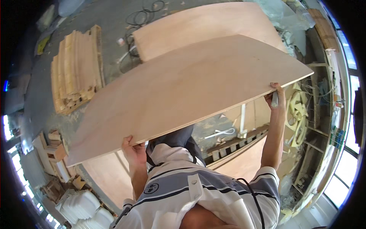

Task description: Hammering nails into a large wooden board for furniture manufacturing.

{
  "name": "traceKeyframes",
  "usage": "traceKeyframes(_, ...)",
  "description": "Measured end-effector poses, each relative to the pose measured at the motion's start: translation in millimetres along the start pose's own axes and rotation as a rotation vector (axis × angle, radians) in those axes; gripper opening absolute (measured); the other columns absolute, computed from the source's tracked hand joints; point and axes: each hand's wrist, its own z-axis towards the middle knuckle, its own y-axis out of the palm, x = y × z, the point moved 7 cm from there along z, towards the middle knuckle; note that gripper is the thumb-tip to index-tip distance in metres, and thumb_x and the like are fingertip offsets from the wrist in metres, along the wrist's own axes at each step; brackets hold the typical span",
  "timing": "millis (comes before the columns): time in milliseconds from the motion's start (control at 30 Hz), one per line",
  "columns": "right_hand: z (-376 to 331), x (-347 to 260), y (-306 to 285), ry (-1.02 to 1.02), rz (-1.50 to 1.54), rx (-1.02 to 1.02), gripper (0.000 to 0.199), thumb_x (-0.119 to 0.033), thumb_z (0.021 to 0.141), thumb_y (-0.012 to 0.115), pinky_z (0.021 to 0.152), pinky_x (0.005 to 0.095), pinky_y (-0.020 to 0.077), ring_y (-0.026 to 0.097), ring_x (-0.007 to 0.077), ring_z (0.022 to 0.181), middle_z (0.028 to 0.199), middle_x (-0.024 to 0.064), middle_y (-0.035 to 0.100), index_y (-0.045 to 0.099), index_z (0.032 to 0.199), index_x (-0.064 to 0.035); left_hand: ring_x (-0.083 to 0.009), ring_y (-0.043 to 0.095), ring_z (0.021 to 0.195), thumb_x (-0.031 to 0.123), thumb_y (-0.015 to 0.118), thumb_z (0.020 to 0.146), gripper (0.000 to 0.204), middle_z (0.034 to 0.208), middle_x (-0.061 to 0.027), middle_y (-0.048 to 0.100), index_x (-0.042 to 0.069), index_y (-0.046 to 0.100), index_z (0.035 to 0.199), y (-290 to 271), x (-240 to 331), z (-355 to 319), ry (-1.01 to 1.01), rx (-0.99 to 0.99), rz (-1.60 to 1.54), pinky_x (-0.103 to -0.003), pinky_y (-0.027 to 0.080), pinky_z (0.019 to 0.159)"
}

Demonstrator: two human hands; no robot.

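A large plywood sheet (183, 91) lies tilted across the view in front of me, its near edge running from lower left to upper right. My left hand (134, 151) is closed on that edge near the left end, fingers curled onto the upper face. Farther right, my right hand (276, 97) grips the same edge near the right end, the arm stretched out. A short pale rod (274, 99), its kind unclear, sticks out from my right hand beside the edge. The undersides of the fingers' grips are hidden by the sheet.
Another plywood sheet (206, 26) lies beyond mine. Stacked wooden strips (74, 68) stand at the far left. Below are a slatted wooden pallet (228, 149) and more panels (108, 177). Shelving (318, 103) lines the right; white foam-like pieces (82, 206) lie lower left.
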Motion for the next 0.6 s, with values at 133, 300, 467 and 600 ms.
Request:
traceKeyframes(133,75,-45,-65,0.004,-0.021,0.005,0.017,-0.006,0.071,0.065,0.063,0.0312,0.0556,0.062,0.0185,0.07,0.079,0.005,0.059,0.055,0.085,-0.0057,-0.0207,0.063,0.09,0.01,0.049,0.083,0.021,0.101,-0.01,0.061,0.0,0.055,0.101,51,-64,4,0.011,-0.075,0.013,-0.034,0.056,0.071)
traceKeyframes(300,141,-75,-61,0.045,0.084,-0.045,0.02,-0.006,0.068,0.068,0.062,0.0323,0.0537,0.06,0.0171,0.07,0.079,0.0049,0.059,0.057,0.084,-0.0089,-0.02,0.062,0.092,0.009,0.051,0.082,0.022,0.1,-0.0119,0.061,-0.002,0.056,0.101,110,-128,14,0.038,-0.144,-0.052,-0.033,0.055,0.07)
traceKeyframes(467,295,-154,-192,0.072,-0.037,-0.065,0.021,-0.01,0.072,0.066,0.059,0.0321,0.0528,0.058,0.0182,0.07,0.077,0.0074,0.058,0.059,0.09,-0.0011,-0.0174,0.056,0.076,0.015,0.057,0.082,0.007,0.078,-0.0033,0.053,0.009,0.055,0.084,199,-239,17,0.21,-0.085,0.084,-0.029,0.049,0.066)
traceKeyframes(600,350,-199,-195,0.129,0.175,-0.12,0.035,0.002,0.067,0.063,0.081,0.0384,0.0541,0.06,0.0258,0.091,0.096,0.0125,0.06,0.053,0.101,0.0001,-0.0166,0.056,0.072,0.012,0.053,0.079,0.009,0.081,-0.0027,0.055,0.009,0.054,0.087,281,-298,-22,-0.021,-0.044,-0.141,-0.029,0.049,0.062)
